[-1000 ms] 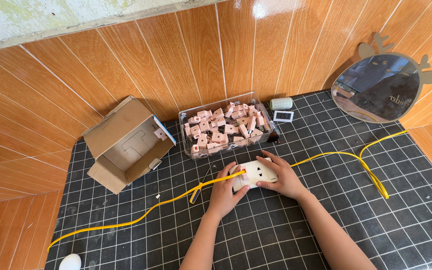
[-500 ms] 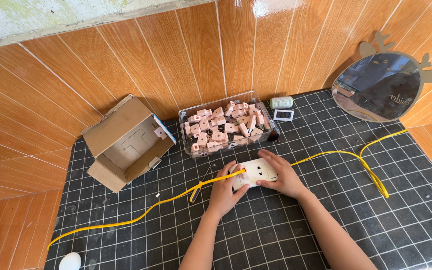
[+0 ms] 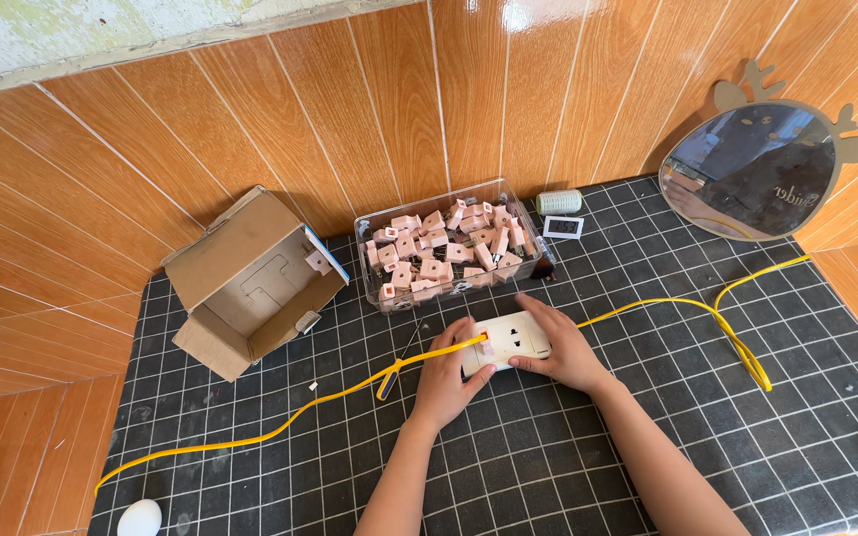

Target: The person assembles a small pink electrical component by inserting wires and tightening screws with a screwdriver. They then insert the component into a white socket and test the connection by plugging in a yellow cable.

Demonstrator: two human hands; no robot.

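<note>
Both hands grip the cream rectangular plastic wall socket plate (image 3: 506, 340) flat on the black tiled counter (image 3: 568, 467): left hand (image 3: 446, 374) closed on its left end, right hand (image 3: 560, 346) on its right. The flat yellow cable (image 3: 280, 425) meets the plate just beside the left fingers. Beyond lies the clear plastic tub of pink connectors (image 3: 447, 250). Step in hand appears to be cable seating; firm, aligned pressure is required.

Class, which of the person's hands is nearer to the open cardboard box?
Left. The left hand rests at the white socket plate's left end, on the cardboard box's side; the right hand is farther off at the plate's right end.
</note>
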